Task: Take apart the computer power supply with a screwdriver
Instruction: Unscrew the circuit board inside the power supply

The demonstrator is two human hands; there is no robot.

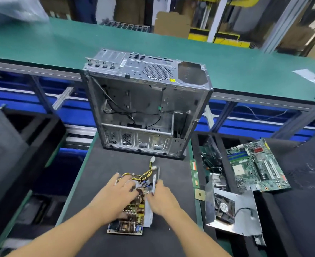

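The power supply's circuit board (pixel 128 219) lies on the dark mat, packed with coils and capacitors, its yellow and black cable bundle (pixel 145 173) trailing away from me. My left hand (pixel 119 193) lies over the board's far end with fingers spread across the parts. My right hand (pixel 158 195) holds the silver metal housing wall (pixel 153 182) at the board's right edge, fingers curled on it. The detached housing cover with its fan (pixel 228 208) lies to the right. No screwdriver is in sight.
An empty silver computer case (pixel 147 108) stands open just beyond the board. A green motherboard (pixel 256 166) and other parts lie in black bins on the right. A black bin (pixel 14 154) sits at left. A green bench (pixel 60 45) runs across the back.
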